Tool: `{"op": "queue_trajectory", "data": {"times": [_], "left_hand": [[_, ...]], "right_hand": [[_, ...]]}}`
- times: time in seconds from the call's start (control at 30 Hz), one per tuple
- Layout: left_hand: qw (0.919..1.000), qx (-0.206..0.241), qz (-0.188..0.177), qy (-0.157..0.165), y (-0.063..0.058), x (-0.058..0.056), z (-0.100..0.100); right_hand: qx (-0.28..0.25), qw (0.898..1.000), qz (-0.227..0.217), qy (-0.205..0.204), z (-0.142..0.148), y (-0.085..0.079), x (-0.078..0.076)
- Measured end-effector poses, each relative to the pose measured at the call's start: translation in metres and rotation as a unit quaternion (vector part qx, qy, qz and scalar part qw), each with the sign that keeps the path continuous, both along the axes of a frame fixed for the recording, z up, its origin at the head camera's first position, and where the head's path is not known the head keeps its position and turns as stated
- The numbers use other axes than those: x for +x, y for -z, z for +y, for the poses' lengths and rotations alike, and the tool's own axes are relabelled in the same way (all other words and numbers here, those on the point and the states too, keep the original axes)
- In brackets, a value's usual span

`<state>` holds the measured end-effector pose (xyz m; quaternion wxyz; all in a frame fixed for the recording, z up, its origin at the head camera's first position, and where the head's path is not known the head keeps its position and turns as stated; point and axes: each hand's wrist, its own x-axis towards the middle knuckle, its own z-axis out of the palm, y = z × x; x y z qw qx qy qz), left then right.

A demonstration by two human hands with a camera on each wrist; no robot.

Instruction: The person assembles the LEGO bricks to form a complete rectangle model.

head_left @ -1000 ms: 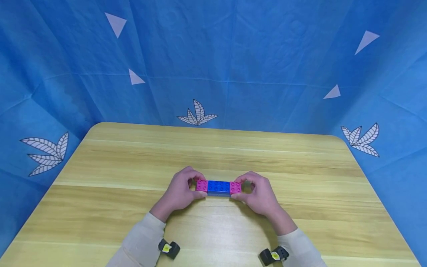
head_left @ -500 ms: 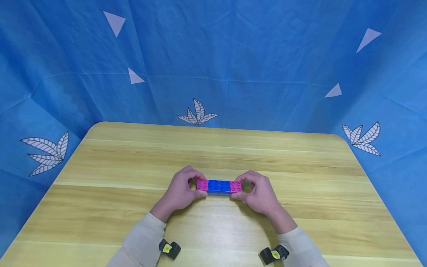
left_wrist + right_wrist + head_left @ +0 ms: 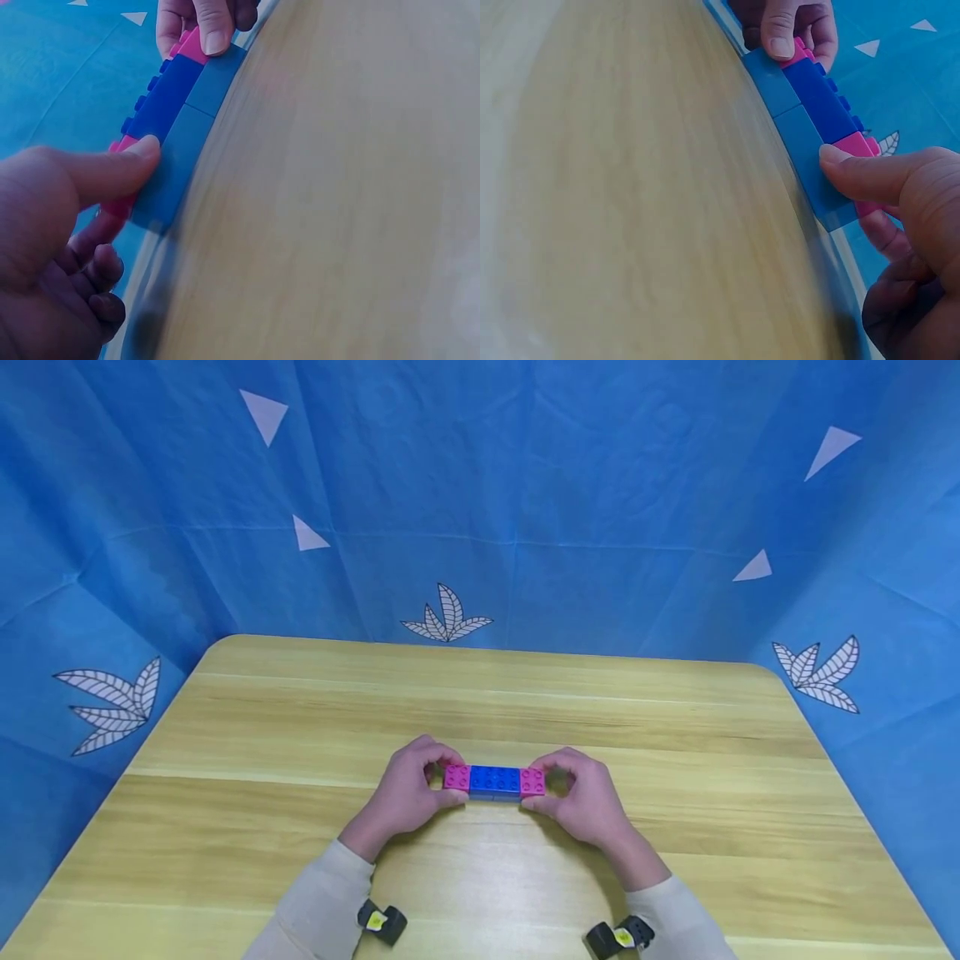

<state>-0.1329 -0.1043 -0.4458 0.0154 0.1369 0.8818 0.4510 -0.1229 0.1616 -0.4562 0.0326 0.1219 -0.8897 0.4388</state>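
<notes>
Two layers of toy building bricks form one straight bar at mid table. On top, a dark blue brick [image 3: 495, 778] sits between a left pink brick [image 3: 457, 776] and a right pink brick [image 3: 532, 782]. Beneath them lie two lighter blue bricks end to end, a seam showing between the left one [image 3: 174, 161] and the right one [image 3: 216, 82]. My left hand [image 3: 403, 787] pinches the bar's left end at the pink brick, thumb on the near side. At the other end, my right hand [image 3: 581, 793] grips the right pink brick the same way, its thumb overlapping the lower brick too.
The bar is over a wooden table [image 3: 495, 710] with rounded far corners. Behind it hangs a blue cloth [image 3: 600, 485] printed with white triangles and leaves. A dark strapped camera sits on each wrist, the left [image 3: 382, 922] and the right [image 3: 619, 937].
</notes>
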Motion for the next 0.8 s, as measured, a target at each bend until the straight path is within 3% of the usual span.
{"op": "queue_trajectory", "data": {"times": [0.33,0.8], "left_hand": [[0.9998,-0.002,0.018,-0.002,0.006,0.001,-0.004],[0.9998,0.017,0.006,-0.009,0.006,0.007,-0.008]], "right_hand": [[-0.01,1.0,-0.002,0.013,0.005,0.004,0.003],[-0.017,0.999,-0.03,0.036,0.01,0.006,0.012]]}}
